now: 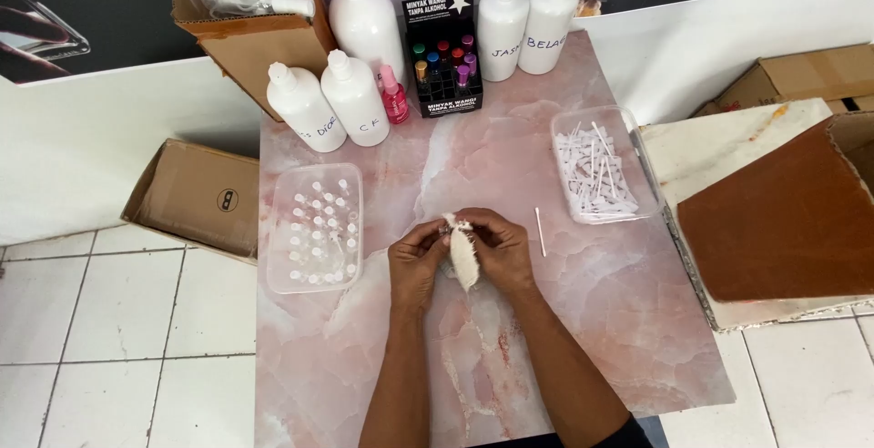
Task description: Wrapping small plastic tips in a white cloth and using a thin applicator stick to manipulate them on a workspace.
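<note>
Both hands, left hand [417,257] and right hand [499,249], pinch a small white cloth pouch [462,255] between them over the pink counter [583,320]. Left of them a clear tray of small vials [314,228] sits filled; one loose white stick [540,231] lies just right, short of the tub of sticks [601,170].

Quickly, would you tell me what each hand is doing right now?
Left hand: closed on the small white cloth.
Right hand: closed on the same cloth, from the other side.

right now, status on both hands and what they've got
Left hand and right hand both shut on small white cloth. Held above pink marble table. Nothing in the way.
</note>
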